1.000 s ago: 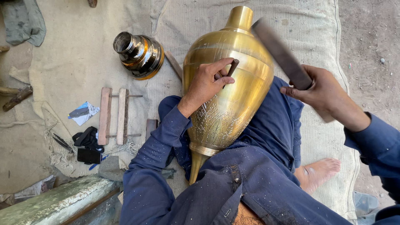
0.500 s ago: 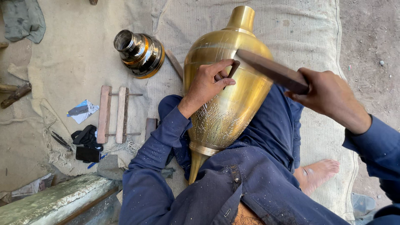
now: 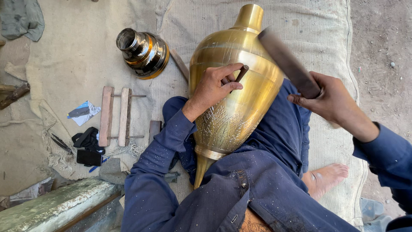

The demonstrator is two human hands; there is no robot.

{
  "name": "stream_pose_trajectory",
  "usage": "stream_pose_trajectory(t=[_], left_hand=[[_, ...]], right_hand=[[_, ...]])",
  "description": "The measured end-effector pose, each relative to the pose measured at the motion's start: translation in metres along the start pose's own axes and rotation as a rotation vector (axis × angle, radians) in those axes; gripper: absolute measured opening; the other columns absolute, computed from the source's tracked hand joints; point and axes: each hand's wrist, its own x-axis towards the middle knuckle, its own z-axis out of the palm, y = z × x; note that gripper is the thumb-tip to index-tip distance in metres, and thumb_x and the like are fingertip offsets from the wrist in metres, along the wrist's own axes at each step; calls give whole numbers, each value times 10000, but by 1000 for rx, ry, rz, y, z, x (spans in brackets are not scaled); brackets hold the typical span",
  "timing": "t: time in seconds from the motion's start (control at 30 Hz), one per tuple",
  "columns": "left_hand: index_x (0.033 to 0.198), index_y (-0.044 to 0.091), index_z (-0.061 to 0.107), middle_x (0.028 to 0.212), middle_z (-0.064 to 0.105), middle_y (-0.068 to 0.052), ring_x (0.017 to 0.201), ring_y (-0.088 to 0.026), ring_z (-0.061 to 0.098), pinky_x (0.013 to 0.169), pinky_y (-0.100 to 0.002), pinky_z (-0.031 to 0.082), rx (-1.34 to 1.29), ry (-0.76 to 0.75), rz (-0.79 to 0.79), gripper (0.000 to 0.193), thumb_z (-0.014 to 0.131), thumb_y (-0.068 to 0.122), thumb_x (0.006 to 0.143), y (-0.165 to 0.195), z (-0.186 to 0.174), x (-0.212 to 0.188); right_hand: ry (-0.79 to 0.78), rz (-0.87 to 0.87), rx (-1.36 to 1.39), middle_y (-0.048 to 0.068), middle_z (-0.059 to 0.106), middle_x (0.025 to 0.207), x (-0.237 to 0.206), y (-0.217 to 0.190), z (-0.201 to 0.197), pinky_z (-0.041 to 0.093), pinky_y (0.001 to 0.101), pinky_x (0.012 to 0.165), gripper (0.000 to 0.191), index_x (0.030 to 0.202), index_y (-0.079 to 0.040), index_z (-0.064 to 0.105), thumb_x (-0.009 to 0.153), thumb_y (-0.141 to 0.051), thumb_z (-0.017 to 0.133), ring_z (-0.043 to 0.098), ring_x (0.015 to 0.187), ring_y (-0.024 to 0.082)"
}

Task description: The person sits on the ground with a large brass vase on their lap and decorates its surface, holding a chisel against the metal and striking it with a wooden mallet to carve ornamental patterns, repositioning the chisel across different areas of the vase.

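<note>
A large brass vase (image 3: 240, 64) lies across my lap, its neck pointing away and its lower body engraved with fine patterns. My left hand (image 3: 214, 88) rests on the vase's belly and pinches a short dark chisel (image 3: 240, 74) against the metal. My right hand (image 3: 332, 101) grips a flat dark wooden bar (image 3: 285, 60), raised a little above and to the right of the chisel's head. I wear dark blue clothes, and a bare foot (image 3: 328, 178) shows at the lower right.
A smaller shiny brass vessel (image 3: 143, 52) lies on the burlap sheet (image 3: 193, 25) at the upper left. A wooden clamp of two slats (image 3: 115, 116), a black pouch (image 3: 88, 139), scattered small tools and a weathered plank (image 3: 51, 206) lie at the left. Bare ground (image 3: 382, 51) lies right.
The wooden bar came down onto the chisel half a second ago and has now lifted up and away again. My left hand and the vase stayed in place.
</note>
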Motion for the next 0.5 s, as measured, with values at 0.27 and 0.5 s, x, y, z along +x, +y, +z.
stream_pose_trajectory(t=[0.27,0.5], left_hand=[[1332,73,657,834,754,-62,676,-94,705,626,-260,581,5,-15,35,524,850,92,845,0,-1,-2],[1345,85,659,806,753,-62,651,-87,692,618,-259,572,25,-51,11,542,853,92,839,3,-4,1]], right_hand=[[3,19,61,60,696,740,-6,-6,1,532,343,569,460,1126,-54,658,866,-407,801,657,639,176],[-38,115,-170,100,695,732,-12,-7,9,524,378,600,445,1116,-51,677,874,-394,826,652,641,212]])
